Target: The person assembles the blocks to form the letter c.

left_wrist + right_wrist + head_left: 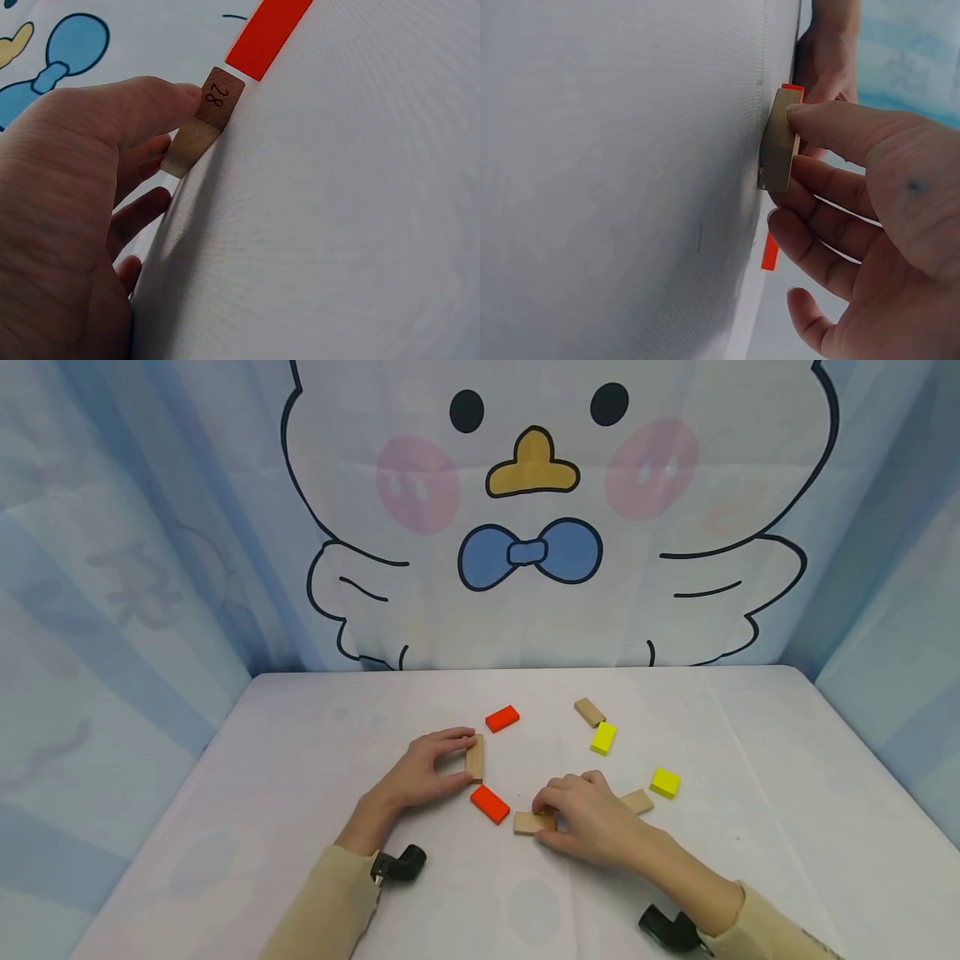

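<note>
Wooden block 28 [475,762] is lying at nine o'clock in a loose ring on the white worktop [450,902], twelve o'clock being the side away from you. Your left grip [416,771] is pinching it across its ends, the thumb pressing on the nearer, numbered end and fingertips touching the farther one. At seven o'clock, your right grip [588,817] is pinching a second wooden block [527,823], with the thumb and forefinger curling onto it and the little finger hanging clear.

Between these two, at eight o'clock, a lower red block [490,804] is lying at a slant, near both. An upper red block [502,718] is resting at ten o'clock. At one o'clock a third wooden block [589,712] is sitting just beside an upper yellow block [603,738] at two; you cannot tell whether their corners are touching. Another yellow block [665,782] is lying at three o'clock, and just beside it, at four, your right grip is partly hiding a fourth wooden block [637,802].

Beyond the worktop, at twelve o'clock, a cartoon-printed curtain [525,627] is hanging.
</note>
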`<state>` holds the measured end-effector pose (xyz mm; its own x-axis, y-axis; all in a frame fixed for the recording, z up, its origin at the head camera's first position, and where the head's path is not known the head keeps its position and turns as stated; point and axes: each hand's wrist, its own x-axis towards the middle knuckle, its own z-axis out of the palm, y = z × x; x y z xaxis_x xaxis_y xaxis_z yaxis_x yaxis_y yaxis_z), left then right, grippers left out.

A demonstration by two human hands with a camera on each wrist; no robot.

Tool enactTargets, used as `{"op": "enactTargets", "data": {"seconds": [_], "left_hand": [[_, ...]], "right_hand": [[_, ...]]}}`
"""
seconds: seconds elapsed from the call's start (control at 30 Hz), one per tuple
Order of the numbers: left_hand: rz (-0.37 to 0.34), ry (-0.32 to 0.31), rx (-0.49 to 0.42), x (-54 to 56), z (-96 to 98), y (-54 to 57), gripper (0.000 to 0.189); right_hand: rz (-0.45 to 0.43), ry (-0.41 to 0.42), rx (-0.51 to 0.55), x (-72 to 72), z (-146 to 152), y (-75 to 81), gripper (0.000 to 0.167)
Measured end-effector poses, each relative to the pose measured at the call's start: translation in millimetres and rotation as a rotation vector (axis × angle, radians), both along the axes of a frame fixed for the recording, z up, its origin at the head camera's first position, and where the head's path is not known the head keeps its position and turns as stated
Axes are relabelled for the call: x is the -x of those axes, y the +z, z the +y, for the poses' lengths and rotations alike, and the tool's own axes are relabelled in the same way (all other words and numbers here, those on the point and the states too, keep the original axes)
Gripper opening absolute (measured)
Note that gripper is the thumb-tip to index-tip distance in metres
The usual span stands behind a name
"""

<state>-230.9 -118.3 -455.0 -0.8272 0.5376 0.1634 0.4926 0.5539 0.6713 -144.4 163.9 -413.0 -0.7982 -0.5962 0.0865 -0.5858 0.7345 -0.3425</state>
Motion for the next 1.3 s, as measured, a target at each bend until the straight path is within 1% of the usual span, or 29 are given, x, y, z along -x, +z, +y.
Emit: {"op": "enactTargets", "data": {"seconds": [0.27,0.63,0.83,1.0,1.3], "left_hand": [[0.003,-0.002,-0.004,-0.4,-0.2,-0.5,0.053],[0.002,0.005,0.007,-1.4,1.0,1.1,0.053],[0.0,0.002,0.001,-1.6,1.4,1.3,0.053],[0.002,0.002,0.002,-1.5,1.6,1.0,0.053],[-0.012,0.019,0.009,-3.3,1.0,2.7,0.053]], "right_hand": [[0.001,-0.015,-0.002,-0.2,1.5,0.3,0.024],[0.02,-0.057,0.043,0.5,15.4,6.3,0.026],[0.03,-0.089,0.035,-1.0,33.1,13.7,0.027],[0.063,-0.086,0.03,-3.5,54.0,19.7,0.025],[0.018,-0.108,-0.001,-4.1,91.7,23.2,0.029]]}}
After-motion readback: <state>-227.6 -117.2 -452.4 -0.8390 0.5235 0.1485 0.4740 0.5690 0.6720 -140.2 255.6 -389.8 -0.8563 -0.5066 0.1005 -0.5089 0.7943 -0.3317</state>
